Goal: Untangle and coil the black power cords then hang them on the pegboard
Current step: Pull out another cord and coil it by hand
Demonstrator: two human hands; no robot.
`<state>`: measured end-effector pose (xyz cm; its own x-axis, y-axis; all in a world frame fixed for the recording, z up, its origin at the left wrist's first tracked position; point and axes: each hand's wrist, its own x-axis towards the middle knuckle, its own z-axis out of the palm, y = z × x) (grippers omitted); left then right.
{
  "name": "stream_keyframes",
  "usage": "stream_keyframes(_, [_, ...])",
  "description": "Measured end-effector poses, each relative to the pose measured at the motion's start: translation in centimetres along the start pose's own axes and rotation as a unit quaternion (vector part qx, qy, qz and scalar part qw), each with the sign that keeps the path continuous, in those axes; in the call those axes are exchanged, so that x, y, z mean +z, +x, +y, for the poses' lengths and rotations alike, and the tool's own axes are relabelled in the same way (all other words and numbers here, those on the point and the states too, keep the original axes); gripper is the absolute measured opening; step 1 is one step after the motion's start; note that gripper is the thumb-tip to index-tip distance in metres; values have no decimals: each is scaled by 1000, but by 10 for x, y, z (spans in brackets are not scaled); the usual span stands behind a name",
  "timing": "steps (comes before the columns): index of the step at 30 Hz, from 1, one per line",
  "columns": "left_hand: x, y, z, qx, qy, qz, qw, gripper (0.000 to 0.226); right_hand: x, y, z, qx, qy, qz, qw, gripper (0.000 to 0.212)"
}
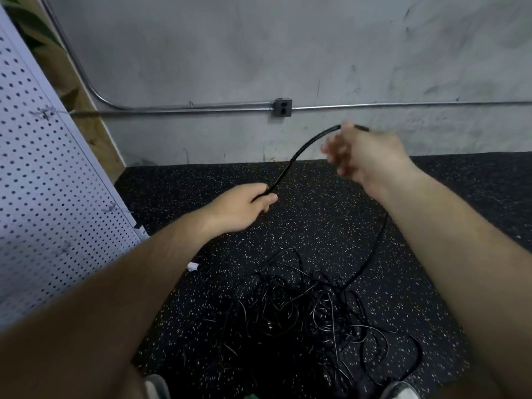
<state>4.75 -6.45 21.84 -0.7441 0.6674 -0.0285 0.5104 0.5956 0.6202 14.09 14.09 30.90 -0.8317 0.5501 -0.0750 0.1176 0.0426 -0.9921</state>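
- The left hand [244, 207] is clenched around a black power cord [296, 156], held above the speckled floor [316, 203].
- The cord arcs up to the right hand [365, 156] and crosses its top edge; motion blur hides whether that hand grips it.
- A pile of tangled cords [302, 312] lies on the floor below both hands.
- A white pegboard [43, 168] stands at the left.
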Motion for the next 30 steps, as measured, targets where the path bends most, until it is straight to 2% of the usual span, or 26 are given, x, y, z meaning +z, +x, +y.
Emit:
stream_keyframes(1, [-1, 0, 1, 8, 22, 3, 1000, 30, -2, -2, 5, -7, -175, 15, 984, 30])
stream_keyframes(2, [-1, 1, 1, 16, 47, -1, 999, 27, -2, -4, 9, -60, -330, 47, 941, 34])
stream_keyframes(3, [1, 2, 2, 25, 66, -1, 998, 24, 1, -6, 10, -157, -437, 79, 882, 34])
stream_keyframes(4, [1, 2, 4, 31, 69, 5, 997, 20, 5, -9, 9, -266, -487, 86, 828, 27])
stream_keyframes(5, [2, 4, 6, 38, 53, 21, 998, 15, 11, -11, 9, -342, -515, 51, 785, 21])
stream_keyframes(6, [2, 5, 10, 49, 27, 41, 998, 11, 17, -12, 10, -360, -550, -18, 753, 27])
stream_keyframes(8, [0, 6, 18, 68, -33, 87, 993, 9, 26, -12, 22, -281, -607, -165, 724, 31])
stream_keyframes(9, [-2, 7, 21, 66, -66, 110, 990, 9, 30, -13, 30, -230, -604, -213, 733, 24])
stream_keyframes(10, [-5, 6, 24, 62, -105, 130, 984, 10, 31, -12, 38, -182, -568, -242, 765, 18])
stream_keyframes(12, [-9, 7, 27, 49, -204, 154, 966, 10, 32, -6, 48, -124, -439, -255, 853, 19])
stream_keyframes(14, [-13, 4, 27, 27, -282, 155, 946, 7, 28, -1, 42, -115, -306, -226, 918, 24])
stream_keyframes(17, [-15, -2, 15, 1, -286, 94, 954, 26, 21, 3, 24, -134, -110, -158, 972, 24])
stream_keyframes(19, [-13, -6, 11, 0, -300, 21, 954, 32, 17, 4, 15, -133, 13, -122, 983, 24])
stream_keyframes(22, [-9, -8, 15, -3, -398, -40, 917, 36, 13, 7, 11, -109, 107, -108, 982, 23])
stream_keyframes(24, [-4, -9, 21, 7, -412, -49, 910, 34, 15, 8, 12, -90, 131, -107, 982, 22])
stream_keyframes(30, [7, -10, 31, 6, -365, -25, 931, 21, 26, 5, 12, -43, 222, -113, 967, 22])
